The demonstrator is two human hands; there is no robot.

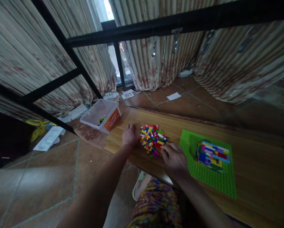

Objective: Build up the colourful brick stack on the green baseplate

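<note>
Loose brick pile [149,136] lay spread on wooden board [258,167], small plastic pieces jumbled every which way: red, yellow, orange, pink, green, blue, white. Few magenta bricks [156,153] sat at its near edge. Off to right, apart from heap, green baseplate [186,139] lay flat, studs up. On it stood squat brick block [209,154], roughly rectangular, patchwork of blue, red, yellow, pink and white on top; layers too blurred to count from where I stood.

Patterned curtains [144,68] flank a bright window [113,58] above brown floor tiles [49,171].
</note>
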